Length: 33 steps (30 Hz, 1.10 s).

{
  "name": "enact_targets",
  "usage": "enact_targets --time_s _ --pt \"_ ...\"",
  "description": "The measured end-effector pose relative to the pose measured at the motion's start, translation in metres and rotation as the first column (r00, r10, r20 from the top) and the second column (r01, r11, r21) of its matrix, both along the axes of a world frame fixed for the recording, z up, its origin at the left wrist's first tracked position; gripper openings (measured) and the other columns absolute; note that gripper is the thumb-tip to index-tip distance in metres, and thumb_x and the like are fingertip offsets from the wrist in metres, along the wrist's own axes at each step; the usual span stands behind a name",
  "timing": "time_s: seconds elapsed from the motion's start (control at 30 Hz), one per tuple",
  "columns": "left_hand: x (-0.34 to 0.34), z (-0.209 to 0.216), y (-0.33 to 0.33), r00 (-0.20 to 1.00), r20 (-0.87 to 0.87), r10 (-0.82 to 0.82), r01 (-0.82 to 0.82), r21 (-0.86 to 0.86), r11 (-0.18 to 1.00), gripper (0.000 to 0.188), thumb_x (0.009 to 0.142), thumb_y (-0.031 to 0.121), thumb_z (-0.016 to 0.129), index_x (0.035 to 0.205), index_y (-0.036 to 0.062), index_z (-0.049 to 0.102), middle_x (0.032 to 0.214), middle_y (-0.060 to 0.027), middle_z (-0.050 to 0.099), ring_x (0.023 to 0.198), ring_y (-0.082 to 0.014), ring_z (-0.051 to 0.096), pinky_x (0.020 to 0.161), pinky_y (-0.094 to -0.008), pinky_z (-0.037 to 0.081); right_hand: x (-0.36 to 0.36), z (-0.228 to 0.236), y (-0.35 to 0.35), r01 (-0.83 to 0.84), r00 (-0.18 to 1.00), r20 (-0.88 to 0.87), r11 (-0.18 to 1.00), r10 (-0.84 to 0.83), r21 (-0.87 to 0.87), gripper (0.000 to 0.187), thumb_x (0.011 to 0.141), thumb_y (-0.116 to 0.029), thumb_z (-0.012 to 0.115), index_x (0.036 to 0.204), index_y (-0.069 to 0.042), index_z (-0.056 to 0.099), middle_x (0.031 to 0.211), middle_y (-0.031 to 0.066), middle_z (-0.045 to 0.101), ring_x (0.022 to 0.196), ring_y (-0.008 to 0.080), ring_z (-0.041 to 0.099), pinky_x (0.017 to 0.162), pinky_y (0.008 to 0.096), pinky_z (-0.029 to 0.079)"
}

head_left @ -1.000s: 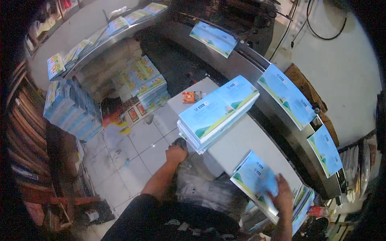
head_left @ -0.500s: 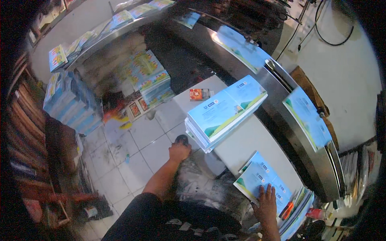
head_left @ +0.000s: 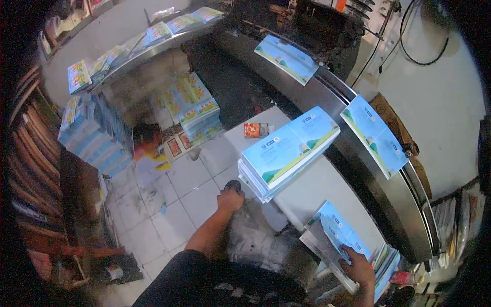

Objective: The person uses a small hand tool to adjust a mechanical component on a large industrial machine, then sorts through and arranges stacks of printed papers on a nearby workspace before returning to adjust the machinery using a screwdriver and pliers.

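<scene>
The right hand (head_left: 358,266) was at the lower right of the head view, its grip closed on the near corner of a blue and green booklet (head_left: 335,233), fingers curled over the cover and the thumb apparently underneath, though the underside was hidden. That booklet lay on top of a small pile at the near right end of the white worktop (head_left: 317,187), tilted a little, with more printed sheets fanned out just below the hand. To do this well, the hand would likely want to pinch only the top copy and keep it flat so the cover did not crease. The left hand (head_left: 230,197) was further away and to the left, its grip loosely closed with the knuckles up, resting on something dark just beside the front edge of a taller stack of booklets (head_left: 286,153); whether it held anything could not be told. A small red packet (head_left: 254,130) lay on the worktop behind that stack. Beyond ran a curved metal conveyor (head_left: 388,204) carrying single open booklets, well apart from each other. On the tiled floor (head_left: 174,189) to the left stood further piles of printed covers.
</scene>
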<state>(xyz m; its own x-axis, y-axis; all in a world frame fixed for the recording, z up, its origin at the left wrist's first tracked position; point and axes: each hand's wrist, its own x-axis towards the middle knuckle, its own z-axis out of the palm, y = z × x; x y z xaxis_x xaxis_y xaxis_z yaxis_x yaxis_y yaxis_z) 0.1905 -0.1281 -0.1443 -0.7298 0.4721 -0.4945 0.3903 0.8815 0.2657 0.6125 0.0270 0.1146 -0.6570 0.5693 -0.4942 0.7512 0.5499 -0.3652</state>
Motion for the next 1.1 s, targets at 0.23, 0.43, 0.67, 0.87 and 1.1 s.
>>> enact_targets --time_s 0.23,0.43,0.67,0.87,1.1 --pt "0.004 0.006 -0.001 0.998 -0.031 0.052 -0.049 0.081 0.996 0.064 0.089 0.05 0.042 0.134 0.0055 0.051 0.133 -0.0211 0.054 0.121 -0.0398 0.052 0.098 -0.0549 0.042 0.005 0.029 0.044 0.166 0.985 -0.002 0.953 -0.171 0.254 0.028 0.09 -0.022 0.059 0.112 -0.007 0.068 0.099 0.0226 0.068 0.093 0.04 0.066 0.082 0.046 0.051" --pt "0.006 0.024 -0.001 0.999 0.021 0.05 -0.052 0.086 0.995 0.062 0.09 0.048 0.042 0.136 0.0074 0.049 0.133 -0.0211 0.054 0.123 -0.0386 0.051 0.1 -0.0537 0.042 0.08 0.11 0.166 0.589 0.801 -0.545 0.493 -0.248 0.641 0.045 0.093 -0.006 0.042 0.138 -0.008 0.051 0.134 0.0208 0.054 0.124 0.0334 0.052 0.104 0.0409 0.039" --pt "-0.001 -0.002 0.008 0.998 -0.017 0.066 -0.065 0.055 0.996 0.062 0.092 0.051 0.039 0.135 0.0073 0.052 0.132 -0.022 0.054 0.125 -0.0393 0.05 0.101 -0.0531 0.042 0.153 0.035 0.294 0.62 0.71 -0.704 0.458 0.016 0.637 0.057 0.09 0.002 0.037 0.146 -0.012 0.044 0.151 0.0182 0.039 0.14 0.034 0.036 0.115 0.0417 0.029" --pt "0.008 0.025 0.001 0.995 -0.037 0.094 -0.09 0.105 0.99 0.064 0.093 0.05 0.037 0.133 0.003 0.053 0.13 -0.0233 0.054 0.122 -0.0393 0.052 0.1 -0.0523 0.043 0.145 -0.044 0.219 0.382 0.923 -0.376 0.32 -0.082 0.867 0.049 0.094 -0.004 0.041 0.141 -0.011 0.049 0.145 0.02 0.045 0.134 0.0354 0.043 0.109 0.0424 0.038" --pt "0.001 -0.013 -0.001 0.996 -0.092 0.021 -0.015 0.067 0.998 0.062 0.09 0.049 0.042 0.132 0.0053 0.054 0.127 -0.0239 0.056 0.118 -0.0408 0.054 0.095 -0.0542 0.046 0.155 -0.083 0.204 0.414 0.91 -0.368 0.448 -0.189 0.792 0.044 0.089 -0.007 0.055 0.132 -0.003 0.053 0.134 0.0231 0.055 0.124 0.0384 0.052 0.104 0.0432 0.043"
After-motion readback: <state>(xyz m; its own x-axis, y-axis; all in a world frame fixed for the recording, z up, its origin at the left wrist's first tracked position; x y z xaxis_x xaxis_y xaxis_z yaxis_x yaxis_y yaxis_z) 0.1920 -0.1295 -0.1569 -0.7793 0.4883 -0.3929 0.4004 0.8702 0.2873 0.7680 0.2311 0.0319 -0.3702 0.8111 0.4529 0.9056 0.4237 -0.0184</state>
